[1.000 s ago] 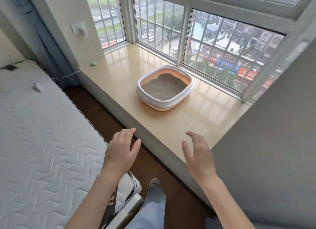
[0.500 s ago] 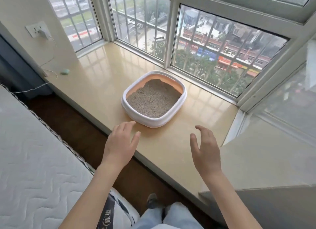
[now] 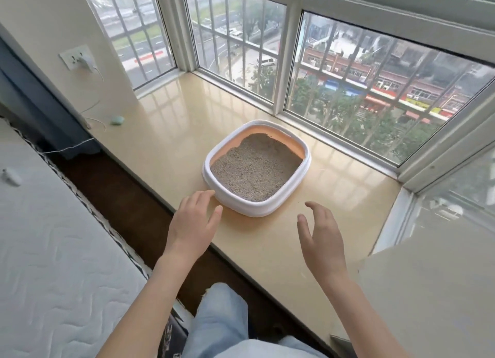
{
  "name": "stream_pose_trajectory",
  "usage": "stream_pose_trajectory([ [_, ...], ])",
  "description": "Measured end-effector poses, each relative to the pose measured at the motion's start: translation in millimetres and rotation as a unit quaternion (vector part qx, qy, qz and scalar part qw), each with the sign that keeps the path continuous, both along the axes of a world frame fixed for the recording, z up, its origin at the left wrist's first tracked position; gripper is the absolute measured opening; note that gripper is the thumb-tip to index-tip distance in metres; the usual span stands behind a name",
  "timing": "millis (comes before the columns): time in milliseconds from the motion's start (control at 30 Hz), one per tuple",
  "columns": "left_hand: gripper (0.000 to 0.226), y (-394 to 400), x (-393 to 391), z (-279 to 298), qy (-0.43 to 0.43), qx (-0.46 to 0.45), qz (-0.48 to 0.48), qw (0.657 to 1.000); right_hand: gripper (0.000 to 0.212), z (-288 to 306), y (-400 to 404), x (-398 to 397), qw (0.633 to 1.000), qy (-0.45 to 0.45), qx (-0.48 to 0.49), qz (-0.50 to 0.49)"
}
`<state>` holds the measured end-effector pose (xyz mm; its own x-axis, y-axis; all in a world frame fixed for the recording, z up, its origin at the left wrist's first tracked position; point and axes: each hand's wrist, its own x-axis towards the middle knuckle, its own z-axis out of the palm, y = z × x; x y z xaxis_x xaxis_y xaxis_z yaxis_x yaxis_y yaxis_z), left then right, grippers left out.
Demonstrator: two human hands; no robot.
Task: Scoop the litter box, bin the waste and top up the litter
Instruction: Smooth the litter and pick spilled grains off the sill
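Reaching over the sill (image 3: pixel 166 133), your left hand (image 3: pixel 194 222) hangs palm down with relaxed fingers, its fingertips just beside the near left corner of the box (image 3: pixel 222 195); whether they touch the rim you cannot tell. Your right hand (image 3: pixel 322 238) is held edge-on near the box's front right, fingers loosely curved and spread, gripping nothing. The box sits on the sill by the window (image 3: pixel 348 90), its white rim around an orange inner wall, with grey litter (image 3: pixel 255 170) heaped higher toward the glass. Left on the sill lies a small green object (image 3: pixel 117 120) beside a white cable (image 3: pixel 67 149) that leads from a charger (image 3: pixel 85 62) in the wall socket. A mattress (image 3: pixel 53 250) fills the left, your jeans (image 3: pixel 222 323) below.
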<state>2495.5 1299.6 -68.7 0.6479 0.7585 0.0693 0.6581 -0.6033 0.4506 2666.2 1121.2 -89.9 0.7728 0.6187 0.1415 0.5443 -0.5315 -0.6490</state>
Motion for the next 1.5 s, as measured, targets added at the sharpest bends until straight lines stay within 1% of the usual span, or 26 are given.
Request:
stream_pose_trajectory([
  [133, 0.041, 48, 15, -12, 0.012, -0.004, -0.027, 1.0, 0.034, -10, 37, 10, 1.0, -0.005, -0.009, 0.009],
  [300, 0.04, 152, 43, -27, 0.038, 0.003, -0.072, 0.997, 0.041, -31, 109, 22, 0.999, 0.005, -0.029, 0.035],
  [400, 0.038, 219, 58, -30, 0.048, 0.011, -0.13, 0.99, 0.043, -42, 157, 20, 0.999, 0.02, -0.036, 0.015],
  [500, 0.038, 274, 65, -31, 0.066, 0.017, -0.165, 0.984, 0.045, -51, 199, 16, 0.998, 0.038, -0.037, -0.016],
  [567, 0.038, 298, 69, -37, 0.073, 0.017, -0.188, 0.979, 0.047, -60, 216, 14, 0.997, 0.045, -0.057, -0.024],
  [633, 0.043, 319, 80, -49, 0.091, 0.008, -0.233, 0.968, 0.051, -78, 234, 17, 0.995, 0.053, -0.078, -0.033],
  [800, 0.049, 332, 113, -95, 0.158, -0.044, -0.312, 0.936, 0.065, -125, 257, 19, 0.981, 0.111, -0.158, -0.021],
  [900, 0.052, 328, 130, -128, 0.173, -0.047, -0.362, 0.915, 0.071, -151, 268, 22, 0.972, 0.119, -0.203, -0.001],
  [1000, 0.058, 321, 142, -161, 0.228, -0.044, -0.436, 0.869, 0.077, -178, 276, 24, 0.957, 0.117, -0.266, 0.018],
  [1067, 0.06, 320, 145, -182, 0.265, -0.033, -0.463, 0.845, 0.078, -195, 280, 22, 0.94, 0.116, -0.319, 0.028],
  [1167, 0.061, 319, 148, -216, 0.29, -0.001, -0.493, 0.82, 0.072, -221, 283, 18, 0.92, 0.12, -0.372, 0.034],
  [1300, 0.066, 311, 150, -253, 0.324, 0.024, -0.521, 0.789, 0.047, -243, 287, 19, 0.899, 0.072, -0.43, 0.051],
  [1333, 0.065, 308, 148, -259, 0.33, 0.03, -0.521, 0.787, 0.043, -247, 288, 20, 0.898, 0.072, -0.432, 0.045],
  [1400, 0.06, 301, 147, -268, 0.324, 0.047, -0.509, 0.796, 0.043, -252, 292, 24, 0.898, 0.062, -0.433, 0.039],
  [1500, 0.049, 296, 147, -273, 0.306, 0.058, -0.487, 0.816, 0.047, -256, 291, 35, 0.894, 0.063, -0.437, 0.082],
])
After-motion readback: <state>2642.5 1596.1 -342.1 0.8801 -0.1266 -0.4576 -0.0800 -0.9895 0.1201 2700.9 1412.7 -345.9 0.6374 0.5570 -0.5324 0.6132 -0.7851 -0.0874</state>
